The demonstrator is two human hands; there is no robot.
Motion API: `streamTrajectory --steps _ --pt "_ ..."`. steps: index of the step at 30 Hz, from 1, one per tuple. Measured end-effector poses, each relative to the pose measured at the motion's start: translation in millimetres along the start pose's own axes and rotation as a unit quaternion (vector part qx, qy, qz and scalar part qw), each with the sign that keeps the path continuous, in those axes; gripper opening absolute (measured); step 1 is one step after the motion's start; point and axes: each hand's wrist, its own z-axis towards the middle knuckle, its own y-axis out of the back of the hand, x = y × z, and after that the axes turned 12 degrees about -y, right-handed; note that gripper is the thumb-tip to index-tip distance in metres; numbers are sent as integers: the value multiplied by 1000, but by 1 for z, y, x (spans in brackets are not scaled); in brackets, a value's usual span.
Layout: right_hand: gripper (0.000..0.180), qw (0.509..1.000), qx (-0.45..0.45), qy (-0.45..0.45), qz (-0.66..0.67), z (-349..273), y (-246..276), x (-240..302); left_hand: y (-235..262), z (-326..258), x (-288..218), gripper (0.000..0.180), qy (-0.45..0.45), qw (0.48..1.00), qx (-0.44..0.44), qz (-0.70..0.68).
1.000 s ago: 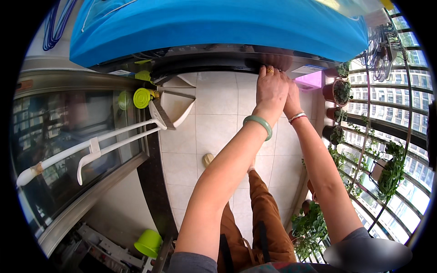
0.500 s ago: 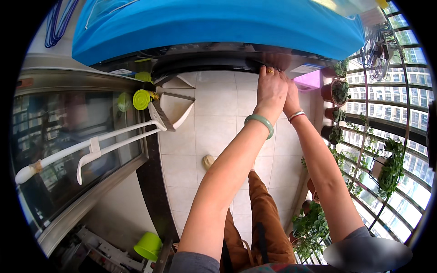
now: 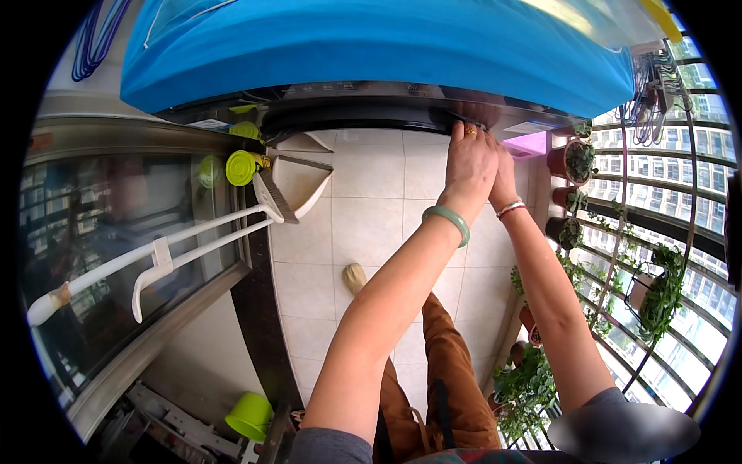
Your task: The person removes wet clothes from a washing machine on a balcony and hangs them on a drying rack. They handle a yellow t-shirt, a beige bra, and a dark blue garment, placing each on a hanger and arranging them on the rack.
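Note:
Both my arms reach forward to a large appliance with a dark curved rim (image 3: 363, 116) under a blue cover (image 3: 371, 46). My left hand (image 3: 469, 161), with a green bangle on its wrist, lies with its fingers together on the rim, and the fingertips are hidden in the shadow under the cover. My right hand (image 3: 504, 179), with a thin bracelet, is pressed against the left one and mostly hidden behind it. I cannot see whether either hand grips anything.
A white broom (image 3: 154, 255) and dustpan (image 3: 297, 182) lean by a glass sliding door at the left, with green lids (image 3: 241, 166) beside them. Potted plants (image 3: 572, 158) line the railing at the right. A pink box (image 3: 527, 144), clothes hangers (image 3: 653, 85) and a green bucket (image 3: 251, 415) are nearby.

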Motion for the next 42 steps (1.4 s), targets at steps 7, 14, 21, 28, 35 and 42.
streamTrajectory --steps 7,14,21,28,35,42 --pt "38 999 -27 29 -26 -1 -5 -5 -1 1 -1 21 3 1000 -2 -12" --pt "34 999 -14 27 -13 -4 2 7 -1 -4 0 20 -7 999 -32 9" --pt "18 999 30 10 -15 -65 9 17 7 -50 -20 16 -7 999 6 -48" --pt "21 988 145 29 49 -186 -8 67 39 -184 -31 17 -34 988 47 -146" --pt "45 918 371 89 107 -248 -31 131 78 -306 -5 53 159 965 -155 -138" --pt "30 788 472 -151 364 -163 -54 148 86 -331 33 59 393 878 -195 -192"
